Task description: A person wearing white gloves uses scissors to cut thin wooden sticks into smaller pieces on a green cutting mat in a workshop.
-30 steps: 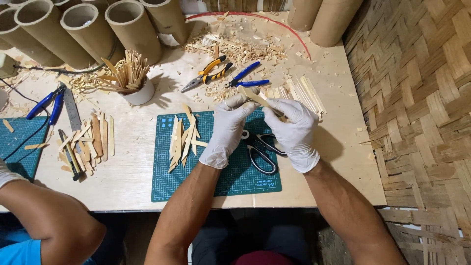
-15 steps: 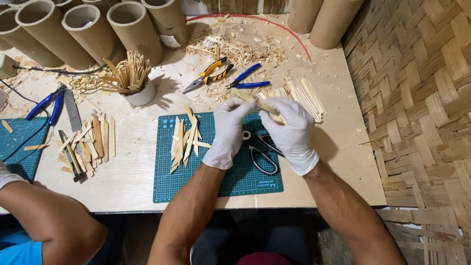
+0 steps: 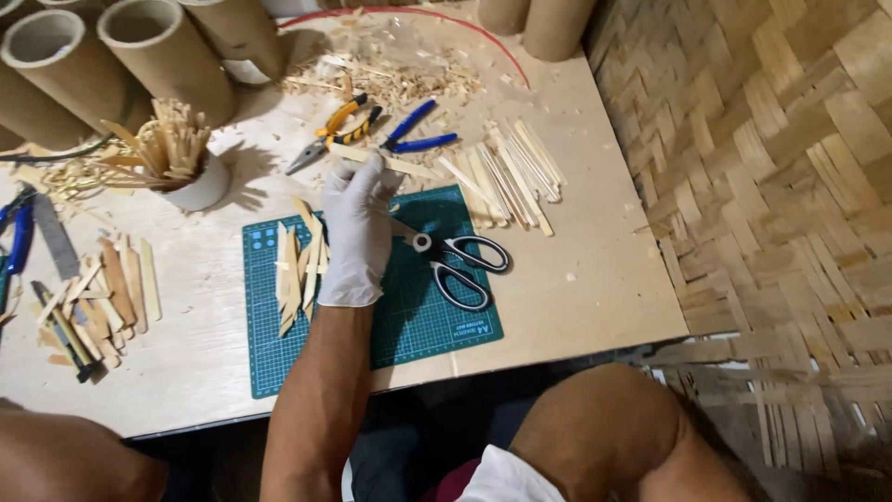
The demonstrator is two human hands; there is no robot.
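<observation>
My left hand [image 3: 356,232], in a white glove, reaches forward over the green cutting mat [image 3: 418,325]. Its fingertips close on a thin bamboo strip [image 3: 409,168] just past the mat's far edge. Black-handled scissors [image 3: 455,263] lie on the mat right of the hand. A small pile of cut bamboo pieces [image 3: 297,270] lies on the mat to the hand's left. My right hand is out of view; only a bent bare limb [image 3: 595,432] shows at the bottom.
Yellow pliers [image 3: 339,130] and blue pliers [image 3: 418,135] lie beyond the hand, with long bamboo strips [image 3: 511,177] to the right. A white cup of sticks [image 3: 181,163] and cardboard tubes [image 3: 167,56] stand far left. Another person's arm [image 3: 65,460] is at bottom left. A woven mat [image 3: 771,232] covers the floor on the right.
My right hand has left the strip and gone out of view. My left hand has reached forward with the strip. The camera has shifted to the right.
</observation>
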